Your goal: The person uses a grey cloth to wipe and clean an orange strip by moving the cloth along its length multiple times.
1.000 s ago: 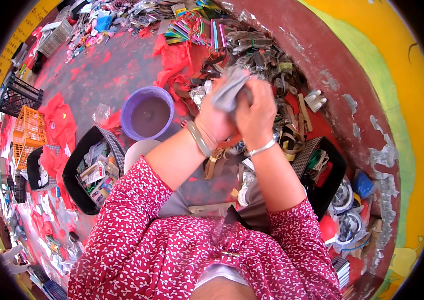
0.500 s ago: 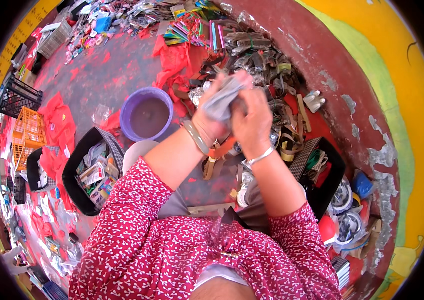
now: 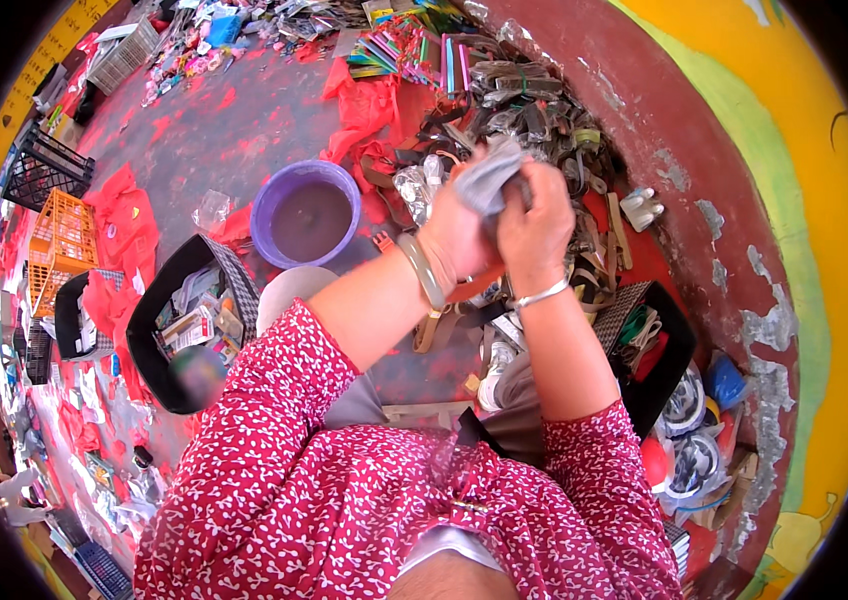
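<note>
A crumpled grey cloth is bunched between my two hands, held up in front of me. My left hand is closed around its lower side. Pressed against the cloth from the other side, my right hand has its fingers curled. Motion blurs the cloth and fingertips. Part of an orange-brown strap shows below my hands; whether I grip it is hidden. To the left stands a purple basin holding murky grey water. Just beyond my hands lies a heap of belts and straps, some in clear plastic.
Black checked boxes of small goods stand on my left and right. Orange and black crates sit at far left. Red sheeting lies on the floor. A peeling maroon-and-yellow wall curves along the right.
Both hands and the grey cloth have shifted slightly right and away from me in the picture. The cloth stays between my hands. The whole view has tilted a little.
</note>
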The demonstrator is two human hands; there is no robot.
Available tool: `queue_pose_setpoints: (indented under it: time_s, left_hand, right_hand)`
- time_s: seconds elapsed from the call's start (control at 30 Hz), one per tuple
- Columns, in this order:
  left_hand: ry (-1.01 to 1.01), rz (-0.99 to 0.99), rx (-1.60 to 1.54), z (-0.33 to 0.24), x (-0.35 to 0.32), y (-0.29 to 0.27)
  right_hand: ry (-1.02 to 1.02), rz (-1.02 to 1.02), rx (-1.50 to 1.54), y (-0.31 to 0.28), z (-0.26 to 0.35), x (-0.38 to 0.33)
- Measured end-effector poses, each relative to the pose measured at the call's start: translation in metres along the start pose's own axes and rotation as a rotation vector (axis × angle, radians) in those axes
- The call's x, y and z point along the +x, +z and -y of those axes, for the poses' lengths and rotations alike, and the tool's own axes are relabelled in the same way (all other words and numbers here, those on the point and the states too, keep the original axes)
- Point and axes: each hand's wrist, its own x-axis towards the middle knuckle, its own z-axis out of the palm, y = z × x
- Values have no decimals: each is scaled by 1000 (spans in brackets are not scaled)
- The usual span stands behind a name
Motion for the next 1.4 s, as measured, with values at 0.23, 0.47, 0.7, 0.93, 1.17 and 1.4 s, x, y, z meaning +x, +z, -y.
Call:
queue_pose_setpoints:
  time_s: [0.23, 0.47, 0.7, 0.93, 1.17, 1.4]
  left_hand:
    - [117, -370, 136, -13, 7, 15]
    - [78, -437, 265, 4, 6, 16]
    - [-27, -428, 146, 16, -2, 35]
    - [14, -264, 52, -9, 5, 20]
    - [-101, 17, -34, -3, 4, 7]
    - [43, -204, 90, -28, 10, 39]
  right_hand:
    - [52, 152, 59, -4, 23, -14]
    - [69, 67, 30, -4, 5, -3]
    - [124, 66, -25, -8, 1, 12]
    - [53, 131, 73, -10, 21, -12]
    - [452, 35, -30, -17, -67, 16]
    - [983, 45, 1617, -60, -108, 15]
